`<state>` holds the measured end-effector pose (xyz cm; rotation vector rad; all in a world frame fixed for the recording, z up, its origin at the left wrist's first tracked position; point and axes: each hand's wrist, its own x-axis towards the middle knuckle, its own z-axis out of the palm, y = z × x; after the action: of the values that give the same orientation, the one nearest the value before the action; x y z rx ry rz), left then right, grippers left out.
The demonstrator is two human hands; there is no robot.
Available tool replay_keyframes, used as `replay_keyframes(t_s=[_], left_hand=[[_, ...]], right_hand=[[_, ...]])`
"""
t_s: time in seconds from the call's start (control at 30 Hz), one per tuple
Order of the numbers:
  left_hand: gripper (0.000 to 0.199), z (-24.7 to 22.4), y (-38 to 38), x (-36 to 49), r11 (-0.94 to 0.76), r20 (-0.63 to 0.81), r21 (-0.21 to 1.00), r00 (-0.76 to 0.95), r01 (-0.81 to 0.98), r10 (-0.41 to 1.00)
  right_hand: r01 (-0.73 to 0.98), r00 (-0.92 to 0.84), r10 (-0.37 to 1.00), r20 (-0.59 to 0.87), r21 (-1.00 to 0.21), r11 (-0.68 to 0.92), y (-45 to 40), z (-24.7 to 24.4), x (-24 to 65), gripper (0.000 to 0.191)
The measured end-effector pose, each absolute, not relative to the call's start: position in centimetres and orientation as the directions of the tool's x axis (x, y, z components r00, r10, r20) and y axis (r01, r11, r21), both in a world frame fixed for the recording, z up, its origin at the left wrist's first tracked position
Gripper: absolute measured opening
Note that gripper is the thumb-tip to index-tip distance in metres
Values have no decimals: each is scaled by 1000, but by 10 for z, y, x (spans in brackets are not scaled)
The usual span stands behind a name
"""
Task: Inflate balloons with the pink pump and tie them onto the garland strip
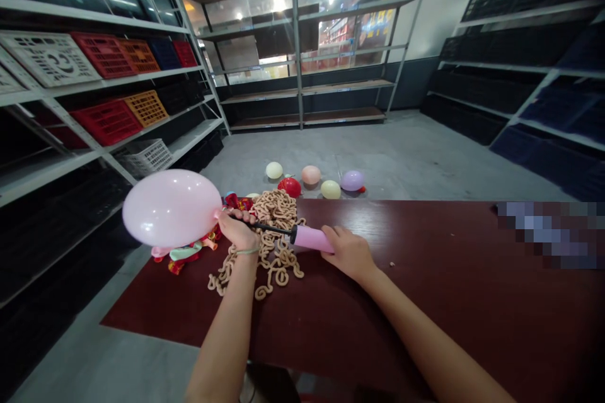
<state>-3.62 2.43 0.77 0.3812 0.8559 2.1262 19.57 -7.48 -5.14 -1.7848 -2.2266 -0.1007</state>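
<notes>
A swollen pink balloon [171,208] sits at the left, its neck pinched by my left hand [240,231] at the nozzle end of a hand pump. My right hand [348,250] is closed around the pink barrel of that balloon pump [312,238], and the black rod shows between both hands. Under the pump, a heap of tan curled pieces [278,258] like thin twisted rope spreads over the dark red table [359,327]. Beside and below the balloon lie several limp balloons [185,252] in green, pink and red.
On the floor past the table's far edge rest several inflated balloons, among them a purple balloon [352,181] and a red balloon [290,187]. Shelves with plastic crates [109,121] stand left; a metal rack [299,94] stands ahead. A blurred patch covers the table's right end.
</notes>
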Motion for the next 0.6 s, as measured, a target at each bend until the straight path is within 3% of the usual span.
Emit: replay_keyframes(t_s=[0.17, 0.3, 0.6], left_hand=[[37, -6, 5, 18, -355, 53, 727, -467, -588, 883], [36, -17, 3, 29, -294, 1, 738, -434, -608, 901], [27, 52, 22, -34, -499, 177, 679, -539, -539, 823]], right_hand=[[971, -103, 943, 317, -173, 164, -78, -55, 190, 44], [972, -132, 946, 296, -146, 181, -79, -56, 188, 45], [936, -111, 937, 330, -281, 210, -79, -55, 179, 43]])
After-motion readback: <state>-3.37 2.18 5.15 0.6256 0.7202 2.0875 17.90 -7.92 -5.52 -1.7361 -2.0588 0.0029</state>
